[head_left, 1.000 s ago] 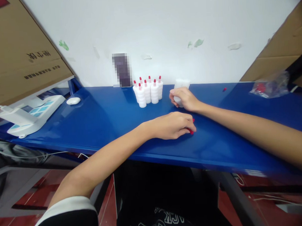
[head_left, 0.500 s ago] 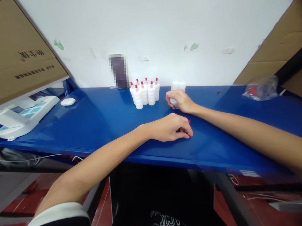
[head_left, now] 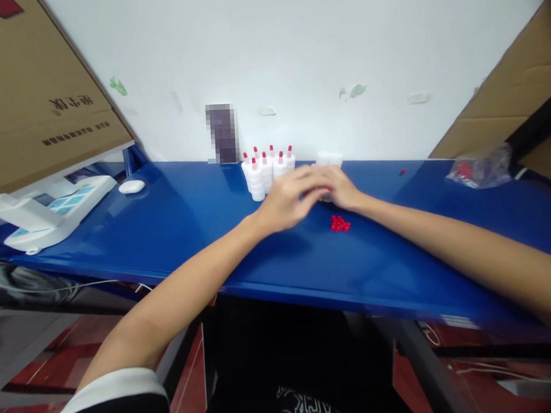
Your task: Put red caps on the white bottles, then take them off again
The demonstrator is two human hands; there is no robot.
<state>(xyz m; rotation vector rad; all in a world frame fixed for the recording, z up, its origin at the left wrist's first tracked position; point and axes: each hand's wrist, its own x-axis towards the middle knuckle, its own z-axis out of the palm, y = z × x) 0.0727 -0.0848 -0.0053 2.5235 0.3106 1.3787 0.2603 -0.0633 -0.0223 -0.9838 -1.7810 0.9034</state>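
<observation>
Fingers (head_left: 308, 179) of your left hand (head_left: 287, 201) come together at their tips, thumb to forefinger, with a red cap (head_left: 330, 189) showing between them. That cap sits right at the ends of the fingers, beyond the palm, and close against your right hand (head_left: 341, 186). Your left hand crosses in front of the right one in this view, so the right fingers are mostly hidden; they seem to be curled around a white bottle (head_left: 327, 198), of which only a pale sliver shows beneath them. Further white bottles (head_left: 329, 158) stand just behind your right hand, near the wall (head_left: 305, 59).

On the blue desk (head_left: 378, 257), a small heap of red caps (head_left: 339, 223) lies just below your right wrist, on your side of both hands and touching neither. To the left of your fingers stands a tight group of capped bottles (head_left: 256, 186), upright, their red tips pointing upward; your left hand partly covers those nearest it. Well apart on the right, a loose red cap (head_left: 402, 172) lies alone, and beyond it rests a clear plastic bag (head_left: 488, 165) with red pieces inside.
</observation>
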